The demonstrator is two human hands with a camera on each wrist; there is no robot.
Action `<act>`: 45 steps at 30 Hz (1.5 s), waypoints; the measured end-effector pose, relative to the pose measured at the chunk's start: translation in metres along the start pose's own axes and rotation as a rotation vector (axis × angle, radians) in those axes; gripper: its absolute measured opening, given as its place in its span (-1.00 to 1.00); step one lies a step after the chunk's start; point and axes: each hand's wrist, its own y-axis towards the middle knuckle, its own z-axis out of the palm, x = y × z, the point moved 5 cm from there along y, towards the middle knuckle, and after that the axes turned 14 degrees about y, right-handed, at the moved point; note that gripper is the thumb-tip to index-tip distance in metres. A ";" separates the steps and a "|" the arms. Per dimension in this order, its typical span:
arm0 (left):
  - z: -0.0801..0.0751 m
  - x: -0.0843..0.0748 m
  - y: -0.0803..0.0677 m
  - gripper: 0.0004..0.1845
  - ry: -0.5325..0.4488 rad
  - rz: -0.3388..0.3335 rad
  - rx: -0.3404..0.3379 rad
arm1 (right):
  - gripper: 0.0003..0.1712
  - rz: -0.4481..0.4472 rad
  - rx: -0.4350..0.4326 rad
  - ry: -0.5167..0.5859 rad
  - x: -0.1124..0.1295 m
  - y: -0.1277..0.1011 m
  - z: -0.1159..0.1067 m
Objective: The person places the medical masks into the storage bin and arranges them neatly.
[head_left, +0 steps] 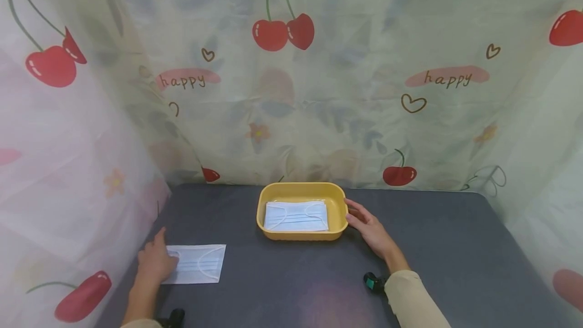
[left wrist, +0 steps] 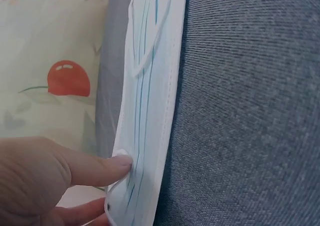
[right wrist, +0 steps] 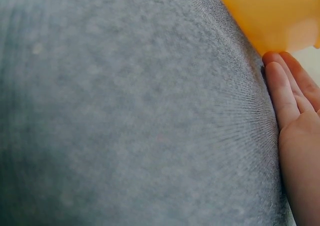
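Cherry-print curtains ring the grey desk (head_left: pixel 282 277); left hand (head_left: pixel 154 263) presses flat fingers (left wrist: pixel 100 168) on a face mask (head_left: pixel 198 263), right hand (head_left: pixel 370 228) rests straight-fingered against the yellow tray (head_left: pixel 338 205), steadying it.

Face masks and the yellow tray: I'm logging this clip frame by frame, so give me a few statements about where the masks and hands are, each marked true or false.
1. A face mask lies inside the yellow tray. True.
2. The left hand touches the second mask lying flat on the grey table. True; the left wrist view shows a fingertip on its edge.
3. The right hand holds a mask in the air. False; it rests at the tray's right side with straight fingers and holds nothing.
4. The tray is empty. False; it holds one mask.
5. The mask on the table sits right of the tray. False; it lies to the left, nearer the person.
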 end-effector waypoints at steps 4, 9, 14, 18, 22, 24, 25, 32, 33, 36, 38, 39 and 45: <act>-0.002 0.000 0.001 -0.05 -0.011 -0.040 -0.020 | -0.32 -0.003 0.001 -0.003 0.000 0.000 0.000; 0.001 -0.001 0.003 -0.05 -0.036 -0.074 -0.011 | -0.34 -0.002 -0.001 -0.013 -0.002 0.002 -0.002; 0.001 -0.003 0.003 -0.09 -0.069 -0.090 -0.013 | -0.34 0.002 0.002 -0.008 -0.002 0.001 -0.002; -0.001 -0.004 0.003 -0.16 -0.075 -0.100 -0.020 | -0.32 0.007 0.003 -0.005 -0.001 0.000 0.000; -0.003 -0.004 0.003 -0.32 -0.080 -0.103 -0.021 | -0.32 0.008 0.002 0.002 -0.001 -0.001 0.000; -0.004 -0.003 0.003 -0.41 -0.087 -0.102 -0.021 | -0.33 0.007 0.002 0.000 -0.001 -0.001 0.000; -0.005 -0.003 0.003 -0.44 -0.090 -0.100 -0.023 | -0.33 0.005 0.002 0.000 -0.002 -0.001 0.000; -0.007 0.000 0.006 -0.55 -0.100 -0.062 -0.028 | -0.35 -0.004 0.001 -0.016 -0.003 0.001 -0.001; -0.007 -0.001 0.007 -0.56 -0.102 -0.060 -0.024 | -0.35 -0.001 0.002 -0.015 -0.004 0.001 -0.001; -0.008 -0.002 0.007 -0.60 -0.111 -0.054 -0.025 | -0.35 0.002 0.003 -0.013 -0.004 0.001 -0.001; -0.010 -0.003 0.007 -0.60 -0.125 -0.055 -0.029 | -0.35 0.002 0.003 -0.012 -0.003 0.001 -0.001; -0.011 -0.004 0.007 -0.59 -0.132 -0.055 -0.030 | -0.35 0.001 0.005 -0.011 -0.003 0.001 -0.001; -0.014 -0.005 0.008 -0.52 -0.179 -0.067 -0.010 | -0.35 -0.008 0.012 -0.008 0.000 0.001 -0.001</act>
